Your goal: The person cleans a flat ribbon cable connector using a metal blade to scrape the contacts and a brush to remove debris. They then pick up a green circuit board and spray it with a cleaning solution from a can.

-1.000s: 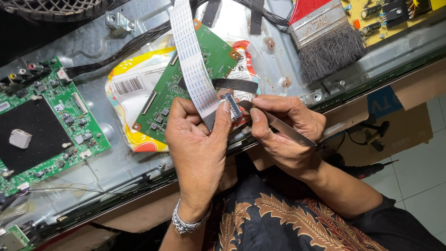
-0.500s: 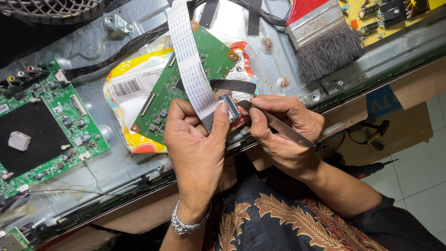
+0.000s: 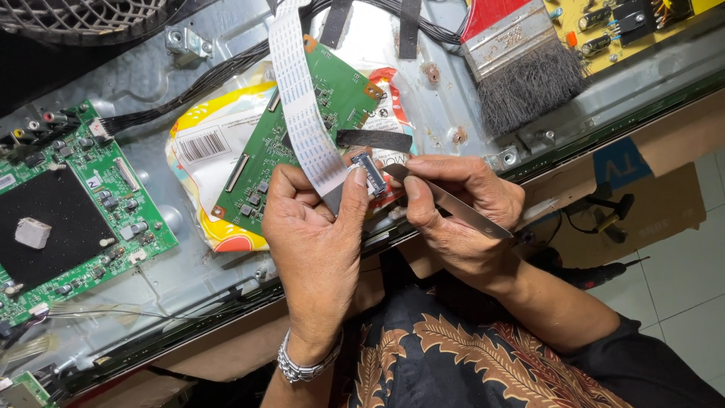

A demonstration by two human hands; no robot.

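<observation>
Ribbon cable (image 3: 302, 113) over green board (image 3: 317, 113)

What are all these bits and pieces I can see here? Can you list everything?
white flat ribbon cable: one, end pinched in left hand
small green circuit board: one, on plastic packet
yellow-and-white plastic packet: one, centre
large green circuit board: one, left
grey metal back panel: one, underneath
red-handled paintbrush: one, top right
yellow circuit board: one, top right corner
thin metal blade: one, in right hand
left hand: silver bracelet
right hand: grips blade
</observation>
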